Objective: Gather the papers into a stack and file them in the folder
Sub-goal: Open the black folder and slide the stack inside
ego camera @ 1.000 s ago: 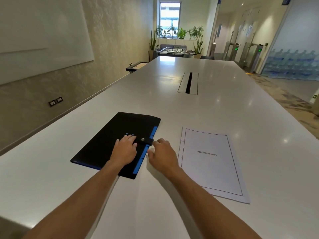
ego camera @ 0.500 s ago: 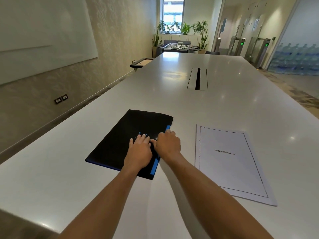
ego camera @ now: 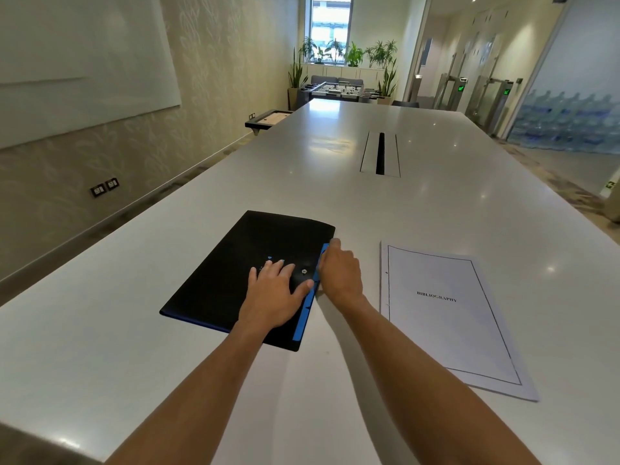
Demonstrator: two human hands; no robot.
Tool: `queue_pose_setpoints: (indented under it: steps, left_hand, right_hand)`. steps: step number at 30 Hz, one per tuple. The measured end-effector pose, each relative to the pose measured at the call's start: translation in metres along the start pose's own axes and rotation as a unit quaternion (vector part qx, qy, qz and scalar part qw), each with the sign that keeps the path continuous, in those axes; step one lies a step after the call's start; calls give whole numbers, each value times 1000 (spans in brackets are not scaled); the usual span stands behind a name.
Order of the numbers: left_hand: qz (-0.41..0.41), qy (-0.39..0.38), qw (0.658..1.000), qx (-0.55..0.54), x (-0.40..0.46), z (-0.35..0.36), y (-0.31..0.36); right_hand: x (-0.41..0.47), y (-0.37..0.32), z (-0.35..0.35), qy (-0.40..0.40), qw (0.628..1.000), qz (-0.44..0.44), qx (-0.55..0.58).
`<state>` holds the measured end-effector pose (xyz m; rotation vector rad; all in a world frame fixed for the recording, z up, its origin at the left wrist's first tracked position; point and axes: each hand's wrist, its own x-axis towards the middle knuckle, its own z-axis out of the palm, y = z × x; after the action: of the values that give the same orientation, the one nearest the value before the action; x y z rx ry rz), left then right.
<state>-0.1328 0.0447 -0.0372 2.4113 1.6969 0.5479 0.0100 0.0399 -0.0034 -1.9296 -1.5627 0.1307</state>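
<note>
A black folder (ego camera: 235, 263) with a blue right edge lies flat and closed on the white table (ego camera: 385, 209). My left hand (ego camera: 273, 290) rests flat on its cover, fingers spread. A small metal snap stud (ego camera: 304, 271) shows just right of those fingers. My right hand (ego camera: 339, 271) is at the folder's blue right edge, fingers curled over the edge; the strap tab is hidden under it. A white stack of papers (ego camera: 446, 313), top sheet titled BIBLIOGRAPHY, lies to the right of the folder, apart from both hands.
A cable slot (ego camera: 380, 152) is set into the table's middle, farther away. A wall with a whiteboard (ego camera: 67, 62) runs along the left. The table's near edge is at the bottom left.
The strap tab that lay over the folder's cover is off the snap, and the stud now shows. My right hand has shifted from the cover to the blue edge. My left hand stays flat.
</note>
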Motion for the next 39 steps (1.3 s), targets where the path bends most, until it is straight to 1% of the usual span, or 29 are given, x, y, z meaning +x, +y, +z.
queue_pose_setpoints:
  steps: [3,6,8,12,15,17,18,20,23,26,28,30,34,39]
  left_hand:
    - [13,-14,999,26,0,2,0]
    - [6,-25,999,33,1,2,3]
    - [2,-32,999,28,1,0,6]
    - [7,-37,999,1,-3,-8,13]
    - [-3,-38,996,-78,-4,-21,24]
    - [5,-40,990,-132,-2,-32,36]
    - [11,-45,989,-138,-1,-37,42]
    - [29,-57,993,-97,3,-48,54]
    - [62,-64,996,19,12,-62,63]
    - [66,-38,984,159,19,-84,81]
    - [58,-12,976,208,25,-100,86]
    - [46,7,974,220,32,-113,91]
    - [-5,35,982,186,39,-129,100]
    - [-3,17,972,234,37,-135,97]
  right_hand:
    - [-2,6,-2,2,992,74,101]
    - [-6,13,-1,34,970,153,185]
    - [-10,14,-2,48,957,182,221]
    - [-15,10,-4,64,952,190,231]
    - [-20,6,-5,59,949,183,251]
    - [-22,7,-8,50,951,177,249]
    - [-23,8,-10,48,950,177,254]
    - [-27,10,-15,55,938,179,293]
    - [-29,4,-21,81,907,192,365]
    - [-26,5,-36,105,865,207,445]
    - [-24,3,-43,111,851,201,472]
    - [-22,3,-50,119,846,183,487]
    - [-13,3,-67,137,836,155,509]
    - [-10,3,-79,149,854,136,479]
